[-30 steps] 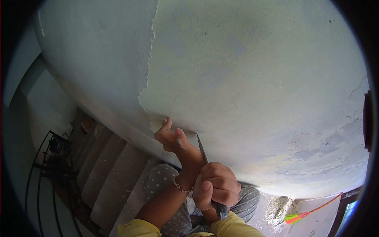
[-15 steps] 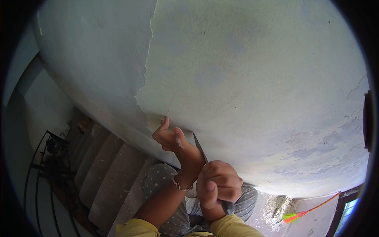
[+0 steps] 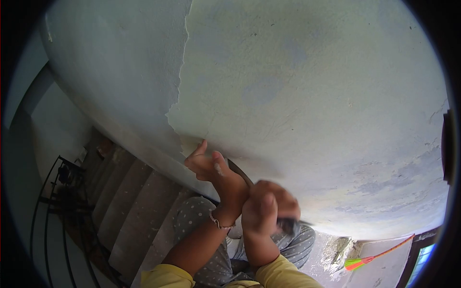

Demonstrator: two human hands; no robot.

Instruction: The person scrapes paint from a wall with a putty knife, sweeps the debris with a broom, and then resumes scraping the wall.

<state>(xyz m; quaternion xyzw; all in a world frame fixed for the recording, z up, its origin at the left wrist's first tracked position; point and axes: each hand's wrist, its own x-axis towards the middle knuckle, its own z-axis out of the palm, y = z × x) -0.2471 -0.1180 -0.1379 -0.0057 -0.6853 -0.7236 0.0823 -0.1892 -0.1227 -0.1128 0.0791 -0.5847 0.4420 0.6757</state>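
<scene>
One knife blade (image 3: 239, 173) | juts up-left from right grip (image 3: 268, 207), just beside unclenched left grip (image 3: 223, 179) | right grip: clenched round handle (image 3: 288, 226)

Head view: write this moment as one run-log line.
right hand: grips knife | left hand: near ragged paint edge | blade tip: wall contact unclear
</scene>
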